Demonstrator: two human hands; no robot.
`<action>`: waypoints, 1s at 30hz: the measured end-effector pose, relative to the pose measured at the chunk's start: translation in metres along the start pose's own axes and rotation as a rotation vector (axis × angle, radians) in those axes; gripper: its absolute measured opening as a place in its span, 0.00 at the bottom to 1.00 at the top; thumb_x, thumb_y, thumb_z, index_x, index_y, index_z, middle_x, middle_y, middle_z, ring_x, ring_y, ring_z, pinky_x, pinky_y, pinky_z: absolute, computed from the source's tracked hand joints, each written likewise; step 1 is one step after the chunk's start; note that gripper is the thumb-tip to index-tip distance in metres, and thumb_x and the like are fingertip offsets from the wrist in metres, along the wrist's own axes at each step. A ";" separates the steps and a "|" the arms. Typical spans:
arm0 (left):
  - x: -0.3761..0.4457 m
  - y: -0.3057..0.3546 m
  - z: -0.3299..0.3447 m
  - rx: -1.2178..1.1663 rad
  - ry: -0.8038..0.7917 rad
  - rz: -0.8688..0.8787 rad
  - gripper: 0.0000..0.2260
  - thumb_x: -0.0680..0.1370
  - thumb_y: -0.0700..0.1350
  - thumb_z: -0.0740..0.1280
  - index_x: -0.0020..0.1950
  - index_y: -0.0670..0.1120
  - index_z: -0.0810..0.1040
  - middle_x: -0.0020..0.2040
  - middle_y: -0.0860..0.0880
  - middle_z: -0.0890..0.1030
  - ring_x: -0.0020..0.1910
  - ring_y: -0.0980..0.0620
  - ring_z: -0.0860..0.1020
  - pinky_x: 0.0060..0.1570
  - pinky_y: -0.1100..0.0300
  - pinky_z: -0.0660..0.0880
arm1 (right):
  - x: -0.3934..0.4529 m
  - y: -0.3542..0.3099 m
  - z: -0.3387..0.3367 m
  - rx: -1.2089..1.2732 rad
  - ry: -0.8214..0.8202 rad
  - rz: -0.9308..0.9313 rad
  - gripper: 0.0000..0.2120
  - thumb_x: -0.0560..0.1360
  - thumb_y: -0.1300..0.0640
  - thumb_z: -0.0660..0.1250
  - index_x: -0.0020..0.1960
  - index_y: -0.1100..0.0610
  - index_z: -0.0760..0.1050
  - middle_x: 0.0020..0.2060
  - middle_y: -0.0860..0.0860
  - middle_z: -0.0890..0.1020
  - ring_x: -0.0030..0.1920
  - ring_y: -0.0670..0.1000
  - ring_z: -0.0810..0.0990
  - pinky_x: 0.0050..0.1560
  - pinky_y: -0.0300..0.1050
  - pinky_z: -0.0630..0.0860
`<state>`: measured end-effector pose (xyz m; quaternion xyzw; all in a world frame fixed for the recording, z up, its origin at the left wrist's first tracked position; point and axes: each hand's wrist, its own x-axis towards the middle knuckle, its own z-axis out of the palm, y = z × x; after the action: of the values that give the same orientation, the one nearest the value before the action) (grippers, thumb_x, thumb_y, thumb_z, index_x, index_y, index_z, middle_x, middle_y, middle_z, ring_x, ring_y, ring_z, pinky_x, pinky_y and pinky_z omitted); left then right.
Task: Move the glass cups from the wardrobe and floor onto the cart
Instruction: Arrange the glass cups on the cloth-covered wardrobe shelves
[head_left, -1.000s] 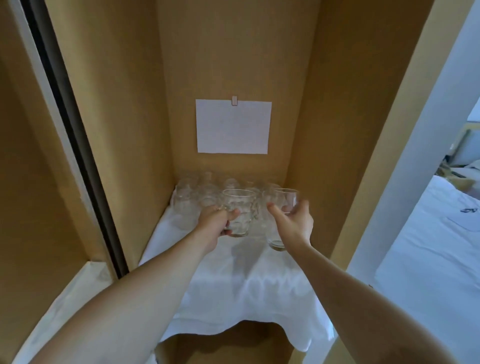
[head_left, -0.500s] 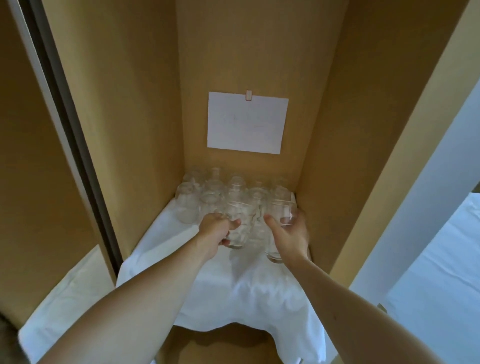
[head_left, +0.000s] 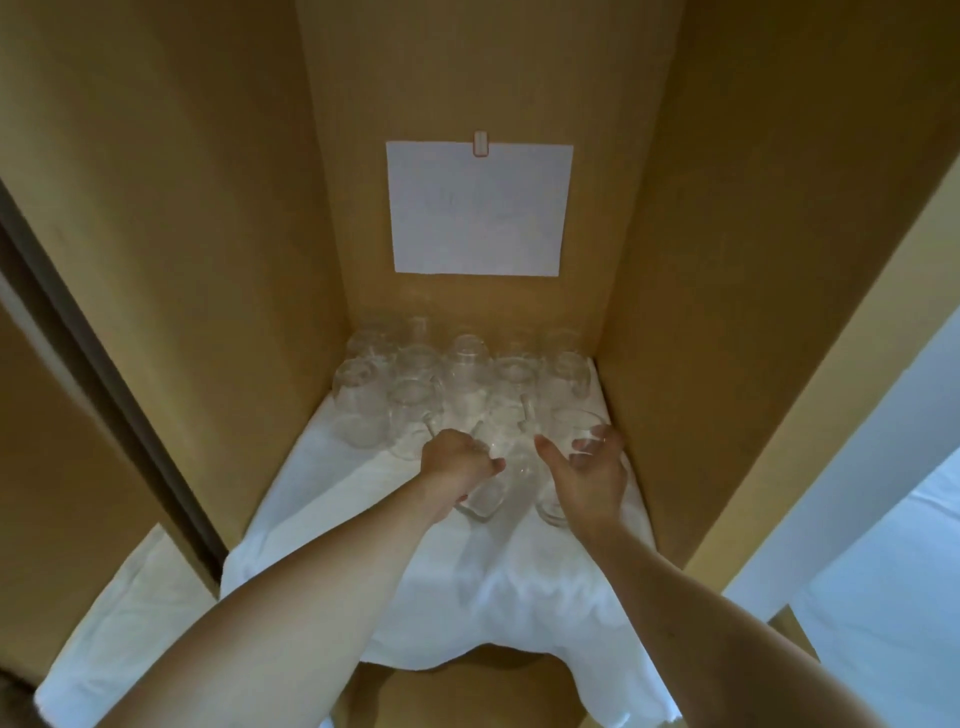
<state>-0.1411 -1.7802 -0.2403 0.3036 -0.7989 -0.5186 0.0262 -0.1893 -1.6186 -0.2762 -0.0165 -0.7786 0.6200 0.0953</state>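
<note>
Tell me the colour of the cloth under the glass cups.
White, plain; the head view shows the cloth best.

cups (head_left: 462, 384): clear glass | cloth (head_left: 467, 597): white fabric | wardrobe (head_left: 208, 208): matt wood

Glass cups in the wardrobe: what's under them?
A white cloth covers the shelf under the glass cups, its front edge drooping over. The shelf surface itself is hidden by the cloth.

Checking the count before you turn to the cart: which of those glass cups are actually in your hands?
Two at the front: left hand grips one cup by its handle, right hand wraps another. The clustered cups behind stand untouched on the white cloth.
</note>
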 end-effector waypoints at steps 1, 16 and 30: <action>0.003 0.001 0.002 0.095 -0.005 0.038 0.14 0.70 0.48 0.80 0.36 0.46 0.76 0.39 0.48 0.81 0.41 0.47 0.82 0.32 0.61 0.71 | 0.001 0.004 0.002 0.008 0.008 -0.003 0.35 0.64 0.44 0.83 0.60 0.50 0.66 0.47 0.47 0.79 0.49 0.52 0.82 0.53 0.48 0.79; 0.034 -0.007 0.011 0.542 -0.023 0.142 0.35 0.68 0.67 0.74 0.64 0.48 0.69 0.63 0.44 0.73 0.66 0.39 0.70 0.56 0.48 0.74 | 0.017 0.041 0.011 0.057 0.033 0.020 0.35 0.64 0.48 0.84 0.62 0.52 0.67 0.50 0.53 0.81 0.49 0.52 0.83 0.47 0.35 0.76; 0.043 -0.008 -0.012 0.320 -0.257 0.167 0.36 0.58 0.56 0.84 0.59 0.54 0.69 0.52 0.52 0.76 0.48 0.55 0.75 0.38 0.58 0.75 | 0.021 0.038 0.006 -0.004 0.030 0.041 0.34 0.64 0.46 0.83 0.60 0.52 0.67 0.46 0.49 0.81 0.45 0.46 0.83 0.43 0.33 0.74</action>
<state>-0.1678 -1.8143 -0.2536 0.1681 -0.8902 -0.4156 -0.0816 -0.2148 -1.6125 -0.3111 -0.0422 -0.7777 0.6202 0.0943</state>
